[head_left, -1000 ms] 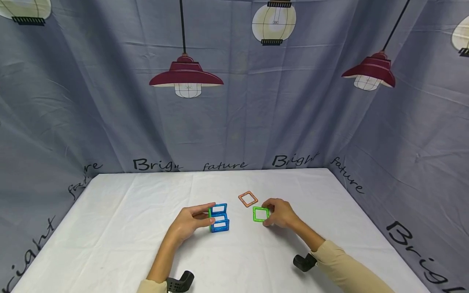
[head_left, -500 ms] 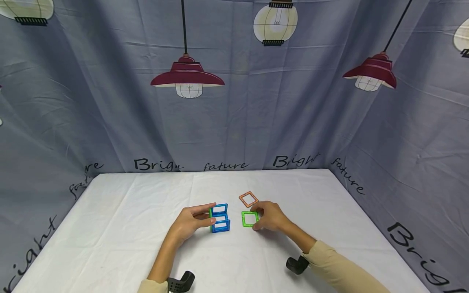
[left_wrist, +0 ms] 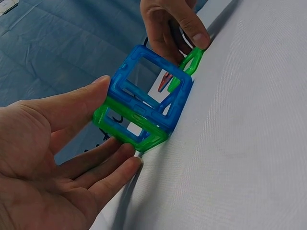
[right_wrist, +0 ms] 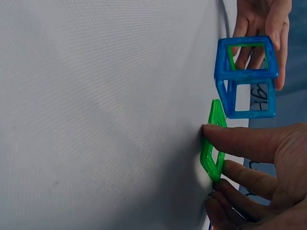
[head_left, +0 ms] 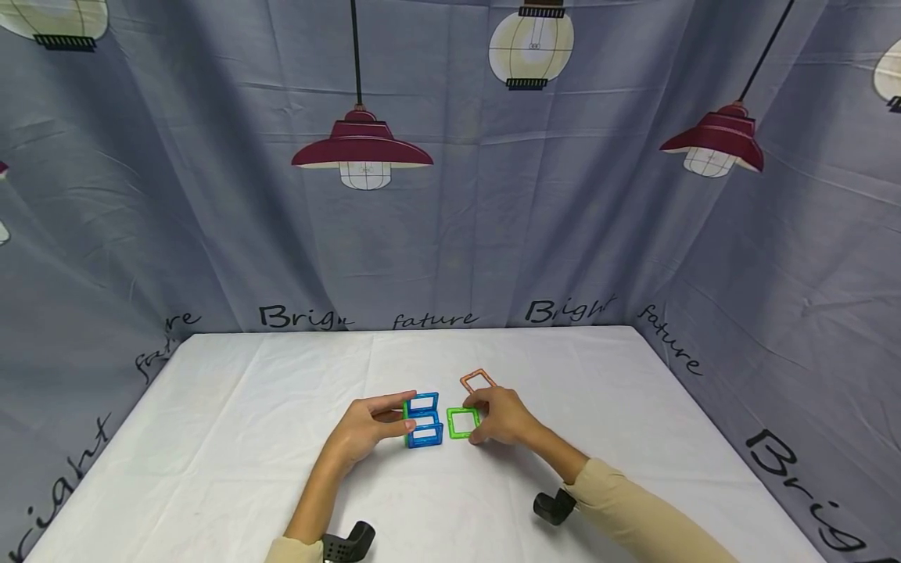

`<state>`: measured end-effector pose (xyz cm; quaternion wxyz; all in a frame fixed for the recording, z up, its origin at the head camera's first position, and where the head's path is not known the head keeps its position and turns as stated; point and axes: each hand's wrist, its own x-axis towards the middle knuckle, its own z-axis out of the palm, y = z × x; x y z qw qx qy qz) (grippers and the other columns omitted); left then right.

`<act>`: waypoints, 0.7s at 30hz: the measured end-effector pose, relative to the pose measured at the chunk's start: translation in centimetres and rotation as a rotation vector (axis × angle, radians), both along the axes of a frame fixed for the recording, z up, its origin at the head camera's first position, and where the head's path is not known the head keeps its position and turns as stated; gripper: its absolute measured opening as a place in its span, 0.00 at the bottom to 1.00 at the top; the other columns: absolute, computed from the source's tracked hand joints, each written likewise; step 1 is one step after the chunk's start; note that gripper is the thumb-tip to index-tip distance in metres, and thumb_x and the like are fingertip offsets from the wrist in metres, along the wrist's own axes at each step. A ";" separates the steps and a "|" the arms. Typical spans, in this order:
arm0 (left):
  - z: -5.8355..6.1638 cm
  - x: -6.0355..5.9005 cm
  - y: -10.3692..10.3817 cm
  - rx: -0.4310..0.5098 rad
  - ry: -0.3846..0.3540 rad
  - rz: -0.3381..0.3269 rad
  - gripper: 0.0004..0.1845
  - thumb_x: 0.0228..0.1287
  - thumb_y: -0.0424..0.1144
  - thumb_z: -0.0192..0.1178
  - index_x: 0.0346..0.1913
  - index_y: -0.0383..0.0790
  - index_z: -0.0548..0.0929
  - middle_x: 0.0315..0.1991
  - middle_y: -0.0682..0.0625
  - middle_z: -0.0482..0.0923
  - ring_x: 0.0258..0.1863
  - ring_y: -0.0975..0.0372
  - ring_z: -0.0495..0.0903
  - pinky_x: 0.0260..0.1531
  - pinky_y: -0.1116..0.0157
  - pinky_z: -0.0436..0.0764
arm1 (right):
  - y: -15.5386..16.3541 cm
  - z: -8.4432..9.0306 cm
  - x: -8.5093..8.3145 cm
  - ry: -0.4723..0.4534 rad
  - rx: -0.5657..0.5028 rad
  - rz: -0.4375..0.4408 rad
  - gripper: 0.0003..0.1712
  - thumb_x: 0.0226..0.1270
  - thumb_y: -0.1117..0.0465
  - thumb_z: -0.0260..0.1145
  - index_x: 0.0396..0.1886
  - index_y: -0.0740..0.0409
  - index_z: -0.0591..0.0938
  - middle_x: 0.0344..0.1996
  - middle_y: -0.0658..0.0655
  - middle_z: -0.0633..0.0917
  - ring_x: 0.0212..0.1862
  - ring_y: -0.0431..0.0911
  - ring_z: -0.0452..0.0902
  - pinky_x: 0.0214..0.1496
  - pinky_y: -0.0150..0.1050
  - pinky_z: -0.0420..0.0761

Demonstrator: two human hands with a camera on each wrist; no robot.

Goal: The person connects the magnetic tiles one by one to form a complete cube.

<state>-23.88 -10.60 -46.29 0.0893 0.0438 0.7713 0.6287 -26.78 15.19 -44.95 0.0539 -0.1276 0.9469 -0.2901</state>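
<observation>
Remotely I watch the left hand (head_left: 359, 430) pinching an open-sided blue-and-green box (left_wrist: 140, 107), the right hand (head_left: 503, 416) a green square (right_wrist: 206, 155) just off its three o'clock, an orange square (head_left: 471, 375) on the worktop (head_left: 246, 438) toward two o'clock.

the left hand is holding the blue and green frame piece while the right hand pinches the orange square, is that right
Not quite: the right hand pinches a green square, not an orange one, as the right wrist view shows. The left hand does hold the blue and green frame piece.
</observation>
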 end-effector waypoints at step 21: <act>-0.1 -0.1 0.0 -0.003 0.002 -0.007 0.26 0.57 0.39 0.76 0.61 0.49 0.85 0.61 0.45 0.82 0.60 0.53 0.81 0.64 0.46 0.75 | -1.0 -0.2 -0.2 0.015 -0.008 0.055 0.30 0.38 0.68 0.86 0.47 0.59 0.88 0.41 0.55 0.87 0.42 0.47 0.75 0.50 0.46 0.79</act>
